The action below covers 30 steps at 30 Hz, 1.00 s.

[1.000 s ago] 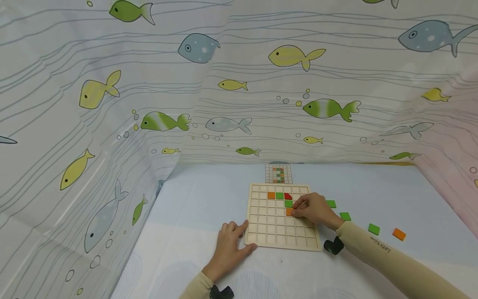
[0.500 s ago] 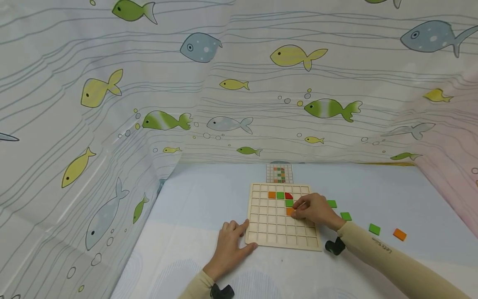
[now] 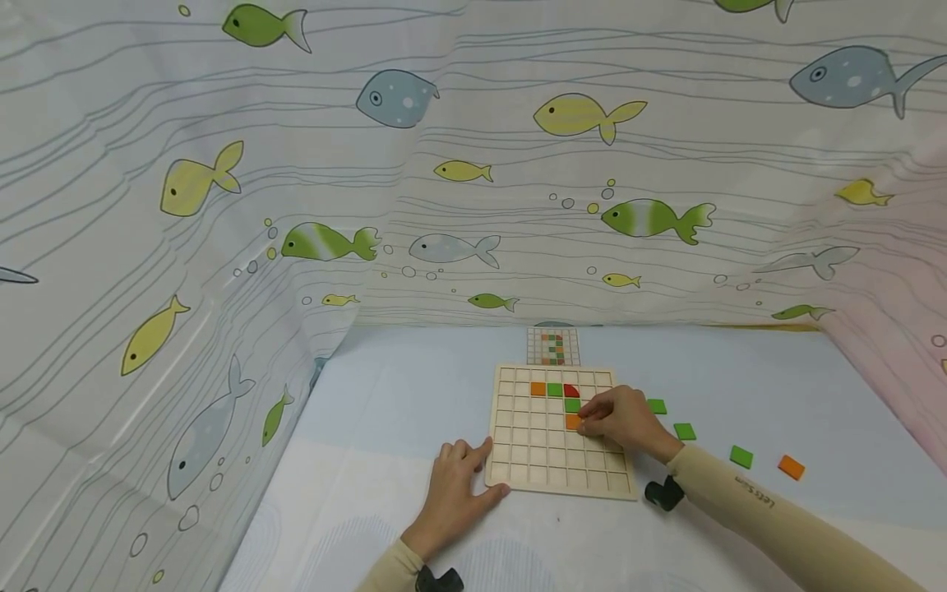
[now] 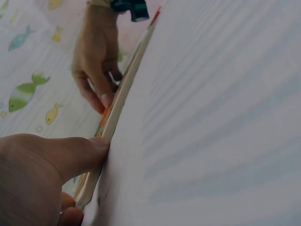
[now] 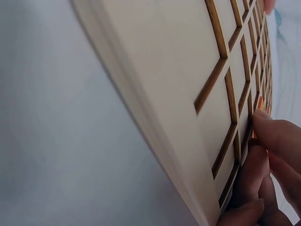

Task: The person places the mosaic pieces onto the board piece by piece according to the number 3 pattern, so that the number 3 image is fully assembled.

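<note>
A wooden grid board (image 3: 528,448) lies on the table. In its squares are an orange tile (image 3: 538,389), a green tile (image 3: 555,390), a red tile with a rounded corner (image 3: 571,390), and another green tile (image 3: 573,405). Below these, my right hand (image 3: 625,418) pinches an orange square tile (image 3: 573,422) at its square; its fingers partly cover the tile. My left hand (image 3: 455,493) is spread at the board's near-left corner, with thumb (image 4: 84,153) against the front edge and forefinger at the left side. In the right wrist view, fingertips (image 5: 263,123) meet low over the grid.
Behind the board is a small pattern card (image 3: 553,345) with a coloured grid. Several loose tiles lie right of the board, among them a green one (image 3: 741,457) and an orange one (image 3: 791,467). A fish-printed cloth (image 3: 459,214) rises behind and at the sides.
</note>
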Each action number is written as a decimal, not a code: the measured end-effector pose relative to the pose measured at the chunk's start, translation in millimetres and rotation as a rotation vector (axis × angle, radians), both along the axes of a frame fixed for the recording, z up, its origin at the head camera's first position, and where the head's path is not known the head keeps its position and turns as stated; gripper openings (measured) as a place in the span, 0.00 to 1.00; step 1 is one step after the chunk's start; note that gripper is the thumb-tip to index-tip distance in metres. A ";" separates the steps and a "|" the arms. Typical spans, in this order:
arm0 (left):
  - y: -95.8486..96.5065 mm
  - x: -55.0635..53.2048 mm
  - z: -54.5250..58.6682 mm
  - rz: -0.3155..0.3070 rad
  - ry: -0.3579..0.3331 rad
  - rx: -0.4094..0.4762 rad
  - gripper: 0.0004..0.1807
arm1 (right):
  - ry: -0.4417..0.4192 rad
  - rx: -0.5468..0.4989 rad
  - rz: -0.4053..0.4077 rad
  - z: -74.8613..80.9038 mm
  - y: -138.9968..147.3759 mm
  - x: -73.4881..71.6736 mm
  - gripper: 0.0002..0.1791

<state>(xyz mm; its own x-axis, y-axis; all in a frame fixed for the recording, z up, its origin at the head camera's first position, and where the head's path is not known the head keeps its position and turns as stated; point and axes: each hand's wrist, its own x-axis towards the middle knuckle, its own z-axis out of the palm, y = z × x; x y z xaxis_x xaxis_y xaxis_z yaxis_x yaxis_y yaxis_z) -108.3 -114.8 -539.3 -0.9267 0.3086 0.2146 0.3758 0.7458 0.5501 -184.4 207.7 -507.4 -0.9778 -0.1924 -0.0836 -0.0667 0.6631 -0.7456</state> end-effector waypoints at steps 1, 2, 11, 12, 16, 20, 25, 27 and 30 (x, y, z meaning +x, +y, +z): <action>-0.1 0.0 0.0 0.000 -0.002 0.000 0.41 | 0.003 0.003 -0.002 -0.3 -0.2 0.0 0.09; -0.1 0.0 0.1 0.000 -0.004 -0.001 0.41 | 0.004 0.004 -0.002 -0.5 -0.4 0.1 0.08; -0.6 -0.3 -0.3 0.000 -0.005 0.000 0.41 | 0.016 0.017 0.004 0.2 -0.9 -0.6 0.08; -0.6 -0.4 -0.3 0.000 -0.004 -0.001 0.41 | 0.015 0.017 0.005 0.5 -0.9 -0.6 0.08; -0.5 0.4 0.4 -0.001 -0.022 0.001 0.41 | 0.010 0.025 0.011 0.5 -0.8 -0.3 0.07; -0.4 1.3 1.3 0.000 -0.033 0.009 0.41 | 0.013 0.028 0.009 -0.5 -0.9 0.4 0.07; -0.1 1.0 1.1 0.003 -0.030 0.005 0.41 | 0.015 0.039 -0.004 -1.5 -1.6 0.3 0.06; 0.0 0.9 1.0 0.003 -0.027 0.005 0.41 | 0.014 0.042 -0.008 -1.2 -2.0 0.3 0.06; 0.1 0.8 1.1 0.002 -0.017 0.011 0.41 | 0.017 0.044 -0.009 -0.2 -2.2 0.6 0.06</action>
